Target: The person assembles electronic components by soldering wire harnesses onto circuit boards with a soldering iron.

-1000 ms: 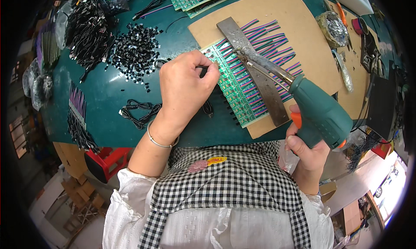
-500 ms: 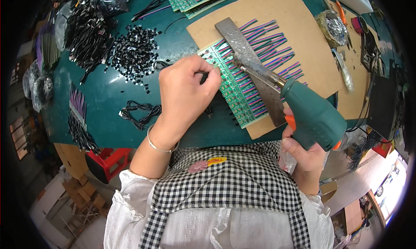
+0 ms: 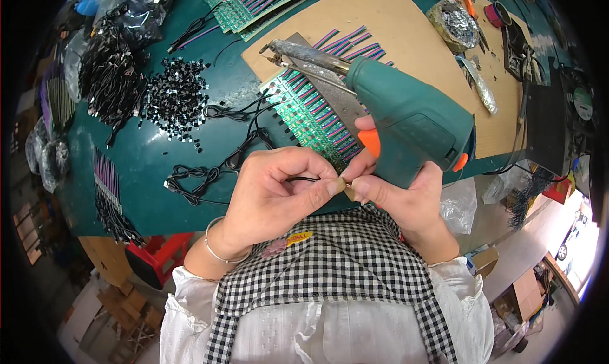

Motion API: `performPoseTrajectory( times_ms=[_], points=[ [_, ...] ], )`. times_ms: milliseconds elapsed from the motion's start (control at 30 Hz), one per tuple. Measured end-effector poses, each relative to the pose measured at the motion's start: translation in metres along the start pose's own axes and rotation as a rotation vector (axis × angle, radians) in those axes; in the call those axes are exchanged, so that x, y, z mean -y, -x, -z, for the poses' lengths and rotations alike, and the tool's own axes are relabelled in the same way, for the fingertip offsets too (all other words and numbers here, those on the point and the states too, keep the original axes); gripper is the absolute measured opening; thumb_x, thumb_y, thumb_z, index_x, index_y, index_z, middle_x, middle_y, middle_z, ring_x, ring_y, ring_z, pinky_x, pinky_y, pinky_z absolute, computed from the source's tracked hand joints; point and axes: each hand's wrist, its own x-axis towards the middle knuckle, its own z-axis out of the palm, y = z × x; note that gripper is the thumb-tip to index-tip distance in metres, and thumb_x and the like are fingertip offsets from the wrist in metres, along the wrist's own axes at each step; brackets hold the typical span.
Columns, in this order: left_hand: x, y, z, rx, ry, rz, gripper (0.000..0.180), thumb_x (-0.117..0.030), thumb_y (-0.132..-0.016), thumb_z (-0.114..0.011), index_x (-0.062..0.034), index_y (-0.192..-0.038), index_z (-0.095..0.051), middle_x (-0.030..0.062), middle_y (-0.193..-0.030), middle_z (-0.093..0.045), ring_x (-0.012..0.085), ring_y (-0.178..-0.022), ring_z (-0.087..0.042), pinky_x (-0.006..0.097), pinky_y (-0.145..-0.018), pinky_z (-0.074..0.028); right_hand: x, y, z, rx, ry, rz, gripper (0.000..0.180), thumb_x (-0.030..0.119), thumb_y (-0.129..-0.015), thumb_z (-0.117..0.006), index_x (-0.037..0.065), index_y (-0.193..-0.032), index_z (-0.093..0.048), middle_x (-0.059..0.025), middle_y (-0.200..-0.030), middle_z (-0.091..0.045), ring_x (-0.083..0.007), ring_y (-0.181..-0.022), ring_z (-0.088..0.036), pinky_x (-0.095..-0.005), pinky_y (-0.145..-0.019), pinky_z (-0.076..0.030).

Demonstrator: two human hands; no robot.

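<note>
My left hand is closed in a pinch on a thin black cable just in front of the bench edge. Its fingertips meet those of my right hand, which hide the cable's end. My right hand also grips a green soldering gun with an orange trigger, its metal tip pointing up and left. Beneath the gun lies a green circuit board panel with rows of coloured wires. A flat metal bar rests across those wires. Black cables lie at the panel's left edge.
A cardboard sheet lies under the panel. On the left are a pile of small black connectors, bundled black cables and a coiled cable. More boards are stacked at the back. A foil-wrapped lump sits far right.
Both hands have come together nearer my body, off the panel. The soldering gun has moved left and its tip has lifted from the board area. More cable now shows beside the panel.
</note>
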Motion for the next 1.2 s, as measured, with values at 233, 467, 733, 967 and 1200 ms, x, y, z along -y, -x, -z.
performPoseTrajectory(
  times_ms=[233, 467, 733, 967, 1200],
  points=[
    [0.001, 0.001, -0.005, -0.024, 0.091, 0.002, 0.004, 0.002, -0.082, -0.067, 0.0038, -0.082, -0.063, 0.0008, -0.073, -0.060, 0.0016, -0.062, -0.045, 0.017, -0.055, -0.034, 0.001, -0.003, -0.004, -0.029, -0.048, -0.026, 0.056, 0.000, -0.077, -0.072, -0.007, -0.125, -0.045, -0.0134, -0.077, -0.064, -0.0139, -0.061, -0.060, -0.0236, -0.054, -0.050],
    [0.014, -0.011, 0.010, -0.378, -0.089, -0.121, 0.008, 0.002, -0.080, -0.064, -0.0005, -0.072, -0.064, -0.0089, -0.061, -0.052, -0.0034, -0.054, -0.037, 0.016, -0.047, -0.027, 0.006, -0.001, -0.004, -0.131, 0.063, -0.056, 0.053, -0.008, -0.075, -0.065, -0.008, -0.124, -0.045, -0.0157, -0.089, -0.064, -0.0152, -0.060, -0.060, -0.0244, -0.051, -0.049],
    [0.026, -0.045, 0.028, -0.695, -0.629, -0.230, 0.009, -0.007, -0.067, -0.069, -0.0001, -0.065, -0.063, 0.0053, -0.052, -0.052, 0.0084, -0.044, -0.044, 0.025, -0.044, -0.036, 0.007, 0.023, 0.022, -0.204, 0.116, 0.084, 0.063, 0.003, -0.070, -0.074, -0.010, -0.124, -0.043, -0.0224, -0.117, -0.053, -0.0182, -0.058, -0.059, -0.0252, -0.044, -0.049],
    [0.028, -0.052, 0.030, -0.706, -0.734, -0.257, 0.006, -0.005, -0.065, -0.067, -0.0011, -0.065, -0.064, 0.0090, -0.055, -0.058, 0.0142, -0.045, -0.053, 0.027, -0.046, -0.042, 0.004, 0.037, 0.042, -0.134, 0.169, 0.062, 0.064, 0.001, -0.070, -0.076, -0.010, -0.124, -0.044, -0.0220, -0.116, -0.055, -0.0173, -0.060, -0.059, -0.0256, -0.047, -0.049],
    [0.027, -0.053, 0.031, -0.685, -0.713, -0.190, 0.005, -0.006, -0.065, -0.066, -0.0013, -0.065, -0.064, 0.0066, -0.050, -0.053, 0.0119, -0.043, -0.048, 0.026, -0.045, -0.041, 0.010, 0.034, 0.040, -0.047, 0.416, -0.029, 0.014, 0.000, -0.072, -0.074, 0.000, -0.082, -0.065, -0.0030, -0.070, -0.062, -0.0124, -0.063, -0.058, -0.0271, -0.055, -0.047]
  ],
)
